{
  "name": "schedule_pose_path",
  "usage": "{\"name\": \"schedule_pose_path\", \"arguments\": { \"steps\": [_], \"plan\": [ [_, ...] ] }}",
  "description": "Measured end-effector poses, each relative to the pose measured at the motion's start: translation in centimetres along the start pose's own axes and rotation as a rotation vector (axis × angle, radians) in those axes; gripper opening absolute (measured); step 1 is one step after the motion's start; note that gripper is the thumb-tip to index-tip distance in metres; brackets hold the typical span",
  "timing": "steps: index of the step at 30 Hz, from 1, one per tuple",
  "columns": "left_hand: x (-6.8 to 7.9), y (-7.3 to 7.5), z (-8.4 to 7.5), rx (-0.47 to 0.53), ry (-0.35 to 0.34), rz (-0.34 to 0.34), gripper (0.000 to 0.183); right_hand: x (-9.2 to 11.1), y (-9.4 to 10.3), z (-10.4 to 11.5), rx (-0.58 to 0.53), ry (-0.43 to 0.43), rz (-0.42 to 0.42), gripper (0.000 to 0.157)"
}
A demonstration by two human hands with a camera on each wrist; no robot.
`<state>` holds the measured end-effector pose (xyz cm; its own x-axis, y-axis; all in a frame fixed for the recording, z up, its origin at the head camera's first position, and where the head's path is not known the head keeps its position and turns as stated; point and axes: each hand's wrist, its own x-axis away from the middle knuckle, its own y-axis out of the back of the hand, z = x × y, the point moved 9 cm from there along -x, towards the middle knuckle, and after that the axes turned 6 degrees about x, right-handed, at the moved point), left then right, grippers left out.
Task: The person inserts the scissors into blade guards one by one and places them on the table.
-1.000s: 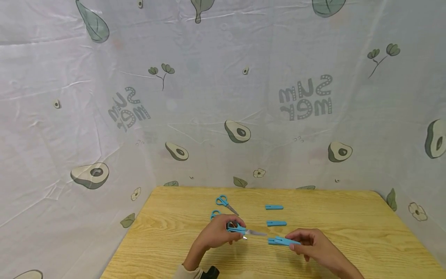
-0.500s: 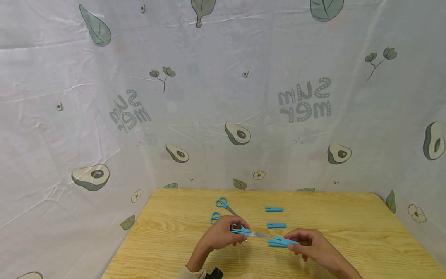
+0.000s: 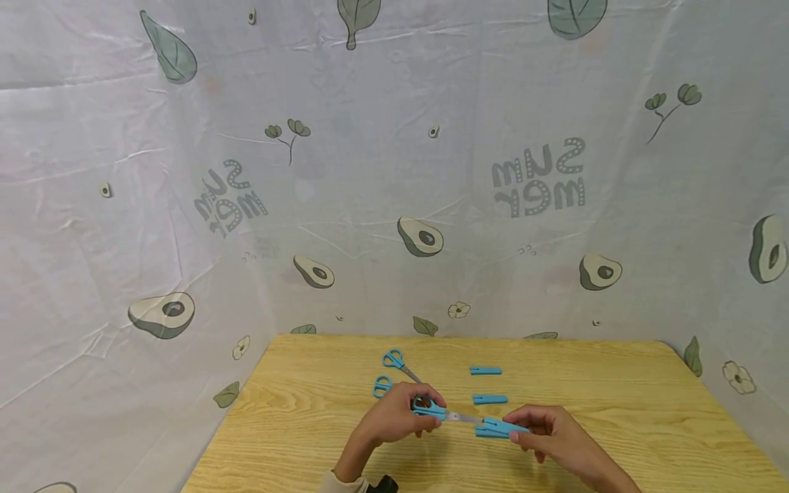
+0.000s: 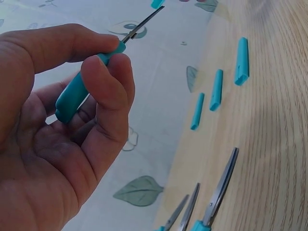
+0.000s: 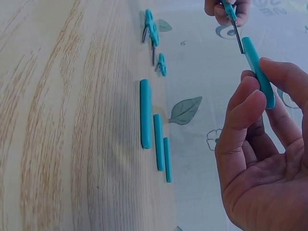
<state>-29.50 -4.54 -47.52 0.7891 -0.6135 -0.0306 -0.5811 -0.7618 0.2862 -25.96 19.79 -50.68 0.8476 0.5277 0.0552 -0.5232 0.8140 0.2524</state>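
Pinched by the handles in my left hand (image 3: 397,411) is a pair of blue scissors (image 4: 74,96), blades closed and aimed right. My right hand (image 3: 548,433) pinches a blue scissors cover (image 5: 259,72) between thumb and fingers, its slotted end facing the blades. In the head view the blade tip sits right at the cover's mouth; in the right wrist view it overlaps the cover's near end. Both things are held above the table. Below the held cover lies another blue cover (image 3: 483,433), partly overlapped by it.
Two more covers (image 3: 485,370) (image 3: 490,399) lie in a row farther back on the wooden table (image 3: 592,376). Several blue-handled scissors (image 3: 393,358) (image 4: 219,192) lie at left, some partly hidden behind my left hand. A printed sheet (image 3: 370,171) hangs around the table.
My left hand has moved right with the scissors, bringing the blade tip up to the cover's mouth. My right hand has barely moved. The head view has tilted slightly upward.
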Motion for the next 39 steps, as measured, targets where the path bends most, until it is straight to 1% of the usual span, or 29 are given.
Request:
{"name": "schedule_pose_path", "arguments": {
  "steps": [4, 9, 12, 16, 24, 30, 39],
  "plan": [
    [-0.03, 0.06, -0.19, 0.004, -0.01, 0.005, 0.016, 0.04, 0.12, 0.16, 0.012, 0.004, -0.007, 0.038],
    [0.18, 0.15, -0.23, 0.006, -0.011, 0.008, 0.016, 0.23, 0.28, 0.1, 0.035, -0.027, -0.024, 0.038],
    [0.26, 0.14, -0.22, 0.003, -0.017, 0.009, 0.017, 0.21, 0.17, 0.16, 0.038, -0.016, -0.02, 0.038],
    [0.26, 0.12, -0.25, 0.003, -0.021, 0.012, 0.017, 0.14, 0.07, 0.15, 0.028, 0.001, -0.015, 0.039],
    [0.13, -0.02, -0.3, 0.031, -0.014, 0.017, 0.015, -0.13, -0.13, 0.06, 0.014, -0.02, -0.005, 0.039],
    [0.0, -0.24, -0.18, 0.041, -0.011, 0.017, 0.016, -0.32, -0.17, -0.03, 0.024, -0.04, -0.022, 0.04],
    [-0.16, -0.41, -0.09, 0.044, -0.015, 0.015, 0.015, -0.49, -0.34, 0.03, 0.021, -0.035, -0.018, 0.038]
  ]
}}
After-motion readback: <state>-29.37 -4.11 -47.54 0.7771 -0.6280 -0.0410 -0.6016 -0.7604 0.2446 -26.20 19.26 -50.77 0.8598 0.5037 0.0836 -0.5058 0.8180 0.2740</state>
